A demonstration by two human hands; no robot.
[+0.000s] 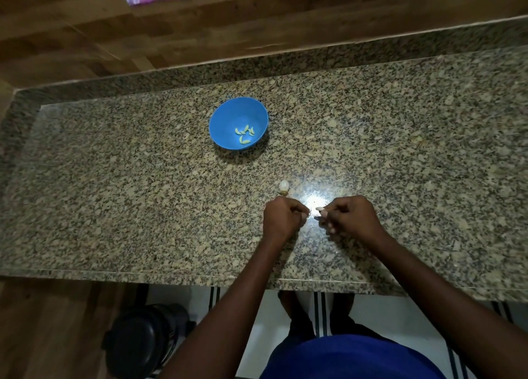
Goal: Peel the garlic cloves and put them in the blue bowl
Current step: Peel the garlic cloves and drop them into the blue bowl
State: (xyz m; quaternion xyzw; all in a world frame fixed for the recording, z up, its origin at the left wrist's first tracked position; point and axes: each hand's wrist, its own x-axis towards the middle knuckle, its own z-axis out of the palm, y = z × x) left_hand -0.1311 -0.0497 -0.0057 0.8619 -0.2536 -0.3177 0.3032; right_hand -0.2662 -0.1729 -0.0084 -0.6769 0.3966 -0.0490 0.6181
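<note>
A blue bowl (223,118) stands on the granite counter (114,192) and holds several peeled garlic cloves (245,134). Part of a garlic bulb (284,186) lies on the counter just beyond my hands. My right hand (350,218) pinches a small garlic clove (319,209) at its fingertips. My left hand (281,217) is curled a little to the left of it; its fingertips seem to pinch a thin bit of skin, which is too small to make out. The two hands are slightly apart.
A bright light reflection (313,201) glares on the counter between my hands. A wooden wall (171,35) rises behind the counter. On the floor below the front edge stands a black round container (143,341).
</note>
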